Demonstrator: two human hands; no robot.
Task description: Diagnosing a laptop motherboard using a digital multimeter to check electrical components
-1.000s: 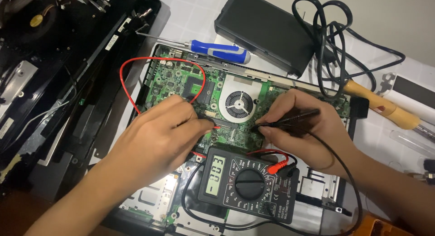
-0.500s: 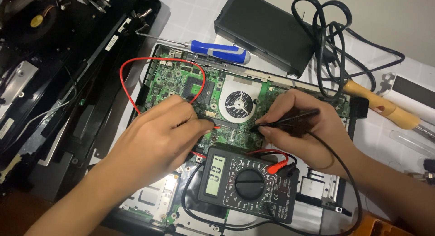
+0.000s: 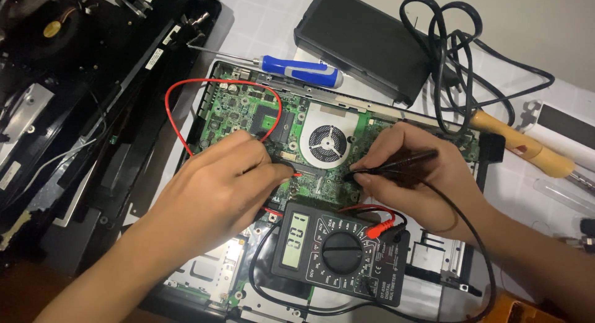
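Observation:
A green laptop motherboard [image 3: 242, 109] lies in an opened black chassis, with a round fan [image 3: 327, 141] near its middle. My left hand [image 3: 217, 186] pinches a red test probe [image 3: 302, 172], its tip on the board below the fan. My right hand [image 3: 412, 174] holds a black test probe [image 3: 390, 166], its tip touching the board just right of the red one. A black multimeter [image 3: 338, 252] with a lit display rests on the chassis in front of both hands. Its red lead [image 3: 186, 90] loops over the board's left side.
A blue-handled screwdriver [image 3: 297, 70] lies at the board's back edge. Behind it are a black power brick [image 3: 362, 44] and coiled black cable [image 3: 446, 38]. A wooden-handled tool [image 3: 524, 146] lies at the right. Black laptop covers and parts [image 3: 68, 87] fill the left.
Both hands hold their probes in the same spots on the board. The reading on the multimeter's display has changed.

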